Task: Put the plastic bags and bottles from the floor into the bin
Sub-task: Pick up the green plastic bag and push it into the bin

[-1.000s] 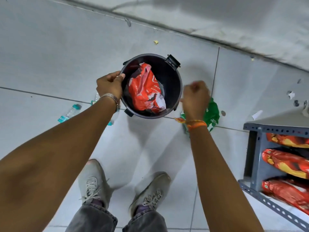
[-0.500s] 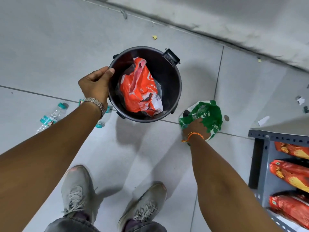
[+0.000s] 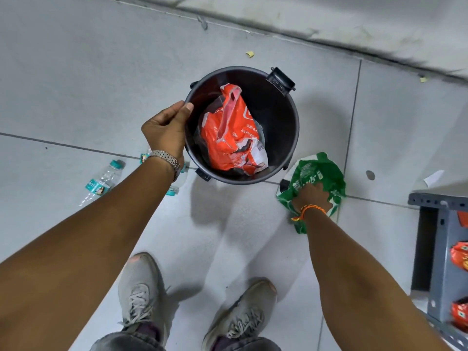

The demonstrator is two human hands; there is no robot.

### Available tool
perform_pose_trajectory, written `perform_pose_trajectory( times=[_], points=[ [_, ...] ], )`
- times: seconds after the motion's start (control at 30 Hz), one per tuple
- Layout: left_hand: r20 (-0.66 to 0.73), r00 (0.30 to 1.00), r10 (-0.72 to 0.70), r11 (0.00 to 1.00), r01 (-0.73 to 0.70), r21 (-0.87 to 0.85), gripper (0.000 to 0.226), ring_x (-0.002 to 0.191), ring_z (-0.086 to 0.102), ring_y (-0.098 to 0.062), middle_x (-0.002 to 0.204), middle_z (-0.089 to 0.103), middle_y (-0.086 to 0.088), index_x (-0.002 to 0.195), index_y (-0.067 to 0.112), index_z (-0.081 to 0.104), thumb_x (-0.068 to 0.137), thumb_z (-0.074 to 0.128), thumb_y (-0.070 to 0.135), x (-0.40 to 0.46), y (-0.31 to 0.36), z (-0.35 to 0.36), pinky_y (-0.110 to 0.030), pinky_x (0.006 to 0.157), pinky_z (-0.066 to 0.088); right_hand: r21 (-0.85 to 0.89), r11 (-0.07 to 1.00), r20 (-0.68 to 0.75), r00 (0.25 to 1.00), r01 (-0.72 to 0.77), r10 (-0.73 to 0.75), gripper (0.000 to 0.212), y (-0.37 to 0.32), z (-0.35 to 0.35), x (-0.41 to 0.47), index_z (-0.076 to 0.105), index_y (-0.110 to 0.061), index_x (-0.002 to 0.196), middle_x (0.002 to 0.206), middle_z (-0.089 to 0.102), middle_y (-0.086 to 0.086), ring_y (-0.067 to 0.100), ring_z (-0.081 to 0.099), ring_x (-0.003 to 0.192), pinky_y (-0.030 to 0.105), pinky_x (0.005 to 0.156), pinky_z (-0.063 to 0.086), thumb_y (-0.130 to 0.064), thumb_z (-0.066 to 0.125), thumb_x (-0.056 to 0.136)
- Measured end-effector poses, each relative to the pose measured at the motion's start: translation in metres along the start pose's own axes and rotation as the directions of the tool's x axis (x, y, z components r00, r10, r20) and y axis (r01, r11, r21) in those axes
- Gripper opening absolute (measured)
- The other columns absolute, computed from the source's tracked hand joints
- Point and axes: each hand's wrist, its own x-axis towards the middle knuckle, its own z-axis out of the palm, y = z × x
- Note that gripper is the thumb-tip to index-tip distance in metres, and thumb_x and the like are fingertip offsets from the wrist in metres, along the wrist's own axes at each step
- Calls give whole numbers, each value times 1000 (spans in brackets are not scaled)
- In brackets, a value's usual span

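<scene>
A black round bin stands on the tiled floor with an orange plastic bag inside it. My left hand grips the bin's left rim. To the right of the bin a green plastic bag lies on the floor, and my right hand is down on it with the fingers closed into the plastic. A clear bottle with a teal cap lies on the floor at the left. A second clear bottle is mostly hidden under my left wrist.
A grey metal shelf with orange packets stands at the right edge. My two grey shoes are at the bottom. Small paper scraps lie on the floor near the wall step at the top.
My right hand went down from beside the bin's rim to the green bag on the floor and closed on it. My left hand stayed on the bin's rim.
</scene>
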Motion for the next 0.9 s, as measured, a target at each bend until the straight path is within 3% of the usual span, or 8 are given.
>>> perform_pose_trajectory(
  times=[0.1,0.23,0.33,0.4,0.5,0.67,0.8,0.9],
  points=[
    [8,1000,-23,998,22,64,23,68,75,-4,69,77,11,96,6,78,74,85,11,-1,6,-1,-17,67,59,315,946,-116,992,78,-43,34,6,-23,-14,63,5,120,132,56,23,44,58,118,51,101,52,-17,63,92],
    [-20,997,-80,984,83,158,14,67,75,-4,70,77,11,80,21,80,68,88,20,-7,23,-4,-17,67,59,783,528,-501,835,327,226,26,11,-105,-79,65,4,110,110,71,19,32,67,102,32,92,55,-4,59,86],
    [-35,992,-122,968,127,219,11,61,73,-1,65,76,13,73,25,79,67,88,24,-12,35,-2,-13,61,56,655,376,-750,622,655,224,42,1,-163,-134,65,1,122,109,71,4,-1,66,93,10,86,53,-2,60,80],
    [-28,986,-162,958,164,236,11,57,71,0,66,76,12,77,24,79,68,87,23,-13,39,-2,-12,58,55,512,352,-855,505,783,119,53,-17,-183,-163,61,1,129,122,69,12,14,67,110,21,96,54,-1,67,76],
    [0,984,-175,939,167,300,19,57,70,5,70,75,15,93,19,80,74,82,18,-14,41,-6,-9,57,54,341,377,-903,411,861,-123,45,-56,-185,-185,61,5,118,137,58,24,27,57,124,7,106,42,3,72,74],
    [59,986,-154,931,125,343,26,66,70,5,74,73,17,103,18,78,79,76,10,-9,37,-12,-13,75,57,178,690,-597,634,702,-491,62,-124,-153,-170,49,-6,140,165,32,12,42,54,130,47,89,57,18,47,83],
    [100,988,-114,925,69,374,25,65,68,8,67,72,21,98,23,79,75,77,15,-1,28,-13,-10,71,53,22,770,-180,760,638,-624,82,-160,-123,-131,25,-22,159,163,26,20,51,50,131,51,106,49,11,47,88],
    [162,982,-100,933,36,358,23,66,68,9,69,74,20,97,24,80,75,78,16,4,25,-19,-10,72,53,89,741,113,733,665,-671,79,-174,-126,-104,23,-17,161,147,48,26,43,56,128,38,107,47,4,53,91]
  ],
)
